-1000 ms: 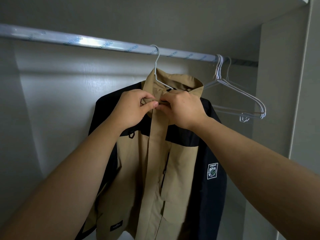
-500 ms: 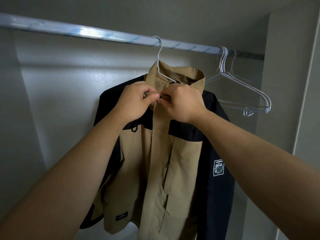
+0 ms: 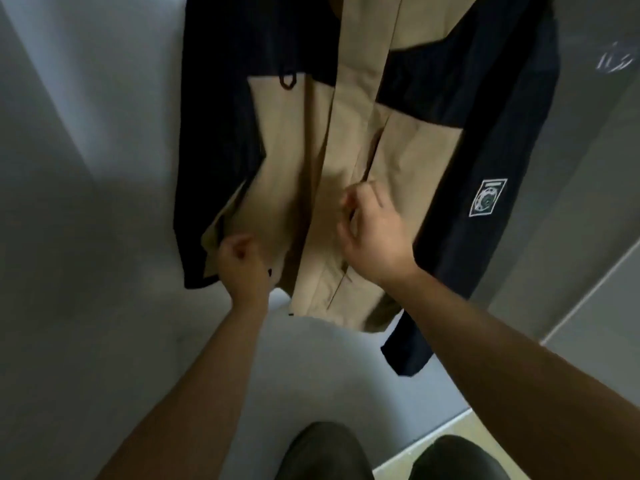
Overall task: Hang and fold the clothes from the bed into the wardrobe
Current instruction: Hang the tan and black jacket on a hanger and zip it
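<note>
While the jacket (image 3: pixel 349 112) hangs inside the wardrobe (image 3: pixel 86 174), the left hand (image 3: pixel 242 261) and right hand (image 3: pixel 375 240) each grip its tan front.

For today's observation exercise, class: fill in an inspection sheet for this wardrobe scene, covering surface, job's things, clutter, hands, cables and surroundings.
Surface: pale wardrobe base below the jacket.
Job's things: jacket is tan and black and hanging, with a badge on one sleeve; its top is out of frame.
Clutter: nothing seen.
Hands: left hand curled at the tan front edge, right hand curled at the centre placket; blur hides any grip.
Cables: nothing seen.
Surroundings: grey wardrobe walls; dark trouser knees at the bottom.
</note>
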Tool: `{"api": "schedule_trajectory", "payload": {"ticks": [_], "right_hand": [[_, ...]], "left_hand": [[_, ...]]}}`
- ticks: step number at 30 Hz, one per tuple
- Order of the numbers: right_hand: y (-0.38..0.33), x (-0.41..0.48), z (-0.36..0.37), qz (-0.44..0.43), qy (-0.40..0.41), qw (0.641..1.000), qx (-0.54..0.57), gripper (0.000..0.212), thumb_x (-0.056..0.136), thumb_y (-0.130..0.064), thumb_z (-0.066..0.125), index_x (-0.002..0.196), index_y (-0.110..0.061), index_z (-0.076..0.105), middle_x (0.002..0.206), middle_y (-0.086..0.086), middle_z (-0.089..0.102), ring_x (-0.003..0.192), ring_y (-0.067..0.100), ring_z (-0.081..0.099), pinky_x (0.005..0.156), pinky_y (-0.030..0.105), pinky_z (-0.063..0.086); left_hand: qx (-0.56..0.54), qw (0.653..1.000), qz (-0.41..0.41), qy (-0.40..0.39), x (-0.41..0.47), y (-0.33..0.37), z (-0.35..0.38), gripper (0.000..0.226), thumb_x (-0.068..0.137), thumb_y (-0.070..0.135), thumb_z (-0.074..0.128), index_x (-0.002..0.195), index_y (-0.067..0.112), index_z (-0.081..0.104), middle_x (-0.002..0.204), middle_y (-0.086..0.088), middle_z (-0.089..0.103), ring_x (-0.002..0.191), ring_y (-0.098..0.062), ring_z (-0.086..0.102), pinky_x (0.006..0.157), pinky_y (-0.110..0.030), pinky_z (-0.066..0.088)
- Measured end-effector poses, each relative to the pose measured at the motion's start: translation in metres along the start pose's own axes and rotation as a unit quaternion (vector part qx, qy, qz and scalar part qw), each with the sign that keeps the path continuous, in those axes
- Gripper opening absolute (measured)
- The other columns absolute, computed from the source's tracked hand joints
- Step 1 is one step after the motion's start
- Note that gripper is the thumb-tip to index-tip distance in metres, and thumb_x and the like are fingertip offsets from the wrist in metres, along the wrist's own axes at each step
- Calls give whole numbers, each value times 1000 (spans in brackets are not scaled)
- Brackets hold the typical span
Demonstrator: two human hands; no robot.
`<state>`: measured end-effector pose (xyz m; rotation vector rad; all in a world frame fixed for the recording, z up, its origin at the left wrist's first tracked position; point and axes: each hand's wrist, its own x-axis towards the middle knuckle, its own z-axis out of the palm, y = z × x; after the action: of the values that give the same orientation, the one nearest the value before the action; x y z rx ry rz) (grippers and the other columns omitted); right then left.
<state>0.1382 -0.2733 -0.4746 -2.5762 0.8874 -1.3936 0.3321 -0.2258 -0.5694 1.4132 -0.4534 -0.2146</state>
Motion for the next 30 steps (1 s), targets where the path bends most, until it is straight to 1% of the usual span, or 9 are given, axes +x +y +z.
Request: {"api": "schedule_trajectory", "payload": {"ticks": [3, 6, 9, 13, 17, 19, 23, 26, 30], "right_hand": [[21, -67, 58, 125, -151, 980, 32, 11, 89, -22, 59, 94, -28, 51, 91, -9, 54, 76, 10, 52, 63, 26, 46], [40, -114, 92, 274, -275, 917, 89, 13, 89, -20, 60, 95, -31, 56, 91, -10, 59, 76, 10, 56, 65, 25, 47], [53, -139, 103, 388, -324, 850, 146, 13, 90, -20, 60, 90, -32, 58, 90, -9, 61, 70, 10, 60, 58, 19, 45], [67, -156, 104, 452, -351, 798, 189, 10, 91, -22, 59, 91, -31, 61, 97, -3, 66, 80, 17, 68, 61, 21, 50], [82, -164, 105, 507, -343, 760, 220, 7, 91, -19, 61, 91, -25, 65, 96, 0, 68, 72, 20, 70, 59, 25, 55], [88, -165, 107, 550, -348, 718, 246, 10, 93, -14, 61, 88, -23, 64, 98, 3, 67, 72, 21, 69, 70, 35, 61], [94, -171, 113, 623, -366, 639, 265, 16, 96, -10, 56, 109, -6, 65, 83, 2, 65, 91, 40, 70, 94, 48, 53], [86, -176, 113, 690, -333, 553, 328, 20, 98, -14, 57, 115, -5, 62, 75, 3, 62, 68, 24, 62, 72, 31, 60], [79, -200, 123, 646, -321, 631, 283, 51, 86, -39, 74, 126, -21, 47, 102, 6, 68, 80, 18, 69, 69, 29, 61]], "left_hand": [[189, 953, -216, -93, -28, -102, -6, 26, 100, 15, 49, 118, 3, 64, 99, -7, 67, 92, -24, 65, 83, -35, 52], [72, 898, -412, -137, -36, -142, 1, 31, 101, 16, 47, 127, 3, 58, 80, 0, 57, 67, -12, 52, 62, -25, 41], [-49, 852, -501, -144, -26, -164, 17, 40, 97, 24, 53, 135, 9, 51, 123, -12, 58, 112, -25, 59, 96, -38, 48], [-204, 819, -517, -142, -11, -180, 41, 53, 93, 24, 41, 143, 7, 43, 155, -10, 38, 143, -26, 35, 117, -48, 20], [-240, 811, -520, -121, -1, -186, 60, 18, 87, 22, 37, 86, 16, 54, 86, -3, 56, 84, -20, 54, 87, -31, 42], [-203, 813, -536, -102, -3, -191, 64, 18, 87, 16, 35, 80, 19, 51, 79, 0, 50, 71, -17, 46, 67, -24, 32], [-192, 799, -555, -132, -27, -205, 58, 25, 96, 11, 33, 84, 15, 54, 79, -2, 52, 69, -17, 47, 61, -23, 35], [-201, 776, -585, -123, -65, -205, 44, 19, 100, 9, 44, 92, 6, 61, 84, -7, 59, 72, -20, 57, 64, -30, 48], [-125, 784, -557, -245, -114, -201, 19, 15, 94, 11, 63, 107, 4, 64, 95, -12, 70, 85, -27, 68, 83, -49, 57]]}}
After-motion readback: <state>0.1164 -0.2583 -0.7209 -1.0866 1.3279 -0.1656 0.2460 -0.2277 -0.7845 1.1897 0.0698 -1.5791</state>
